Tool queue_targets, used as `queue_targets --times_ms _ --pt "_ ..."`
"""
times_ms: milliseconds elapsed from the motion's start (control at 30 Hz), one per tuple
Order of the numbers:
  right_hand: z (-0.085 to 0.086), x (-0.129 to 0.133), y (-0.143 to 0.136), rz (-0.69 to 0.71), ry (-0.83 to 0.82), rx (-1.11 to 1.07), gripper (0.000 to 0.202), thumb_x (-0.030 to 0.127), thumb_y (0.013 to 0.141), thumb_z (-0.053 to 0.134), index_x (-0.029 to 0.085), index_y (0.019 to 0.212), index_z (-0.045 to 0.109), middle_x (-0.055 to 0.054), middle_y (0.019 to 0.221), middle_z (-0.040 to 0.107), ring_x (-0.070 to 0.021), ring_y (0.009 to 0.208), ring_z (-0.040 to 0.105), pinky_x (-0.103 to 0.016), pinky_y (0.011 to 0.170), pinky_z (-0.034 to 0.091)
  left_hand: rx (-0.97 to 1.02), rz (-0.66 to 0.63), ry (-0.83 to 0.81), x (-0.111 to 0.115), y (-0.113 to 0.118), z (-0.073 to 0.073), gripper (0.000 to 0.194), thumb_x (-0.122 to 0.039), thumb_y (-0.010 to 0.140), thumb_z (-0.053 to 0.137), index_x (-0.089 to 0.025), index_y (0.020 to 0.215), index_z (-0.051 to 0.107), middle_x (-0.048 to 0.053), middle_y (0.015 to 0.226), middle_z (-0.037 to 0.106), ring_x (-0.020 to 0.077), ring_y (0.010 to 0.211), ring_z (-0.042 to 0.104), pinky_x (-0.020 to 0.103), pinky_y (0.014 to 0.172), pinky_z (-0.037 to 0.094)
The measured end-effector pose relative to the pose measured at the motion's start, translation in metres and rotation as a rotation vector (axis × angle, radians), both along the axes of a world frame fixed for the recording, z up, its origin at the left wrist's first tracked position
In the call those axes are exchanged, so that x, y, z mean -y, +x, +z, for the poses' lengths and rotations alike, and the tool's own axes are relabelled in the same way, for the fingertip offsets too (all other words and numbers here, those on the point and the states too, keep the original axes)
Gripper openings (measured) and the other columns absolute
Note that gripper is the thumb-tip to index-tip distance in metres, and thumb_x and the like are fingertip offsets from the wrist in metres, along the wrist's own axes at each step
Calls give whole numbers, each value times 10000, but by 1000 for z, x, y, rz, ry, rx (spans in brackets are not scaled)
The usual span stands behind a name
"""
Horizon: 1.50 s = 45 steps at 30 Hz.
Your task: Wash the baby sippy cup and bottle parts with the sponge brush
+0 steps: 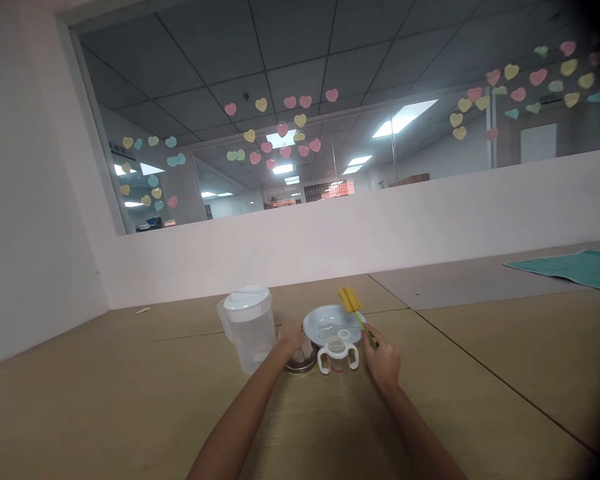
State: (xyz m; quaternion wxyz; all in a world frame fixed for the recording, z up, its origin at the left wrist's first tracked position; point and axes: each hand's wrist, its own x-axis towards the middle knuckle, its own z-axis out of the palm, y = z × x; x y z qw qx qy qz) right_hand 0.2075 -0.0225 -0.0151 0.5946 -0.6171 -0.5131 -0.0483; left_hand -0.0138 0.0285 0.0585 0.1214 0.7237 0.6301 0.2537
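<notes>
Pinching a green-handled yellow sponge brush (352, 304), right hand (384, 360) is pointing it up-left at lower centre (round white basin (314, 320) left of grip).

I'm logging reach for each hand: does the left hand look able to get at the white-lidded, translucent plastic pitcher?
Likely yes: the left hand is close beside the white-lidded, translucent plastic pitcher, with nothing visible between them. The pitcher's handle, though, faces away from that hand.
</notes>
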Motion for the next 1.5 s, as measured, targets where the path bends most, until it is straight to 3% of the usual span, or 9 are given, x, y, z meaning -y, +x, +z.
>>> queue_targets --times_ms 167,367,533,767,1000,1133,1267,1333,1500 --pt "1 2 -1 -5 -72 -11 377 351 831 431 205 1081 672 -94 881 721 -193 645 639 -252 532 380 -92 -64 -26 -16 37 10 318 -336 881 524 -164 1149 527 82 1178 542 197 1015 558 414 861 488" --pt "-3 -2 0 -25 -3 54 357 287 792 427 220 1033 681 -72 860 726 -177 571 625 -251 482 365 -28 -106 -67 -27 59 4 321 -326 868 547 -156 1139 533 84 1151 556 202 1002 565 409 851 491" --pt "-3 -1 2 -12 2 -5 368 288 797 415 225 1022 699 -70 766 728 -189 547 628 -259 479 401 258 -120 7 -28 43 9 553 -150 669 723 -202 1188 539 70 1034 619 232 1065 542 376 985 384" --pt "-1 3 -2 273 165 40 343 242 776 440 220 979 715 -60 973 715 -184 859 664 -256 738 495 776 -154 55 -12 36 26 466 -413 892 435 -235 1321 392 58 985 629 121 851 626 276 830 498" --pt "-5 1 -3 193 213 246 348 194 793 431 233 990 716 -35 871 724 -134 720 654 -195 636 463 1202 -319 -46 19 47 18 535 -419 826 576 -246 1290 374 72 1005 636 156 870 641 321 855 498" --pt "-6 1 -2 42 293 391 329 178 789 469 276 978 721 -21 855 721 -114 729 639 -182 654 431 1024 -308 -12 29 49 8 575 -459 776 625 -249 1255 386 55 959 623 167 870 641 315 817 494" --pt "-1 6 -2 -35 338 529 314 175 805 494 311 978 718 -12 859 716 -112 719 609 -205 683 396 942 -184 116 34 45 0 510 -474 840 518 -226 1261 368 68 979 609 180 917 626 311 815 491" --pt "2 8 -2 -45 354 575 315 166 803 502 318 974 718 -10 857 712 -115 708 591 -219 687 380 868 -111 236 38 38 -6 499 -468 872 454 -216 1288 342 83 1012 611 191 942 615 328 840 483" --pt "3 8 -3 -56 277 588 333 134 772 518 315 964 721 -9 864 701 -123 711 561 -237 689 356 422 -74 615 49 17 -29 394 -386 899 416 -213 1253 430 108 1234 525 230 1183 467 380 1034 336"
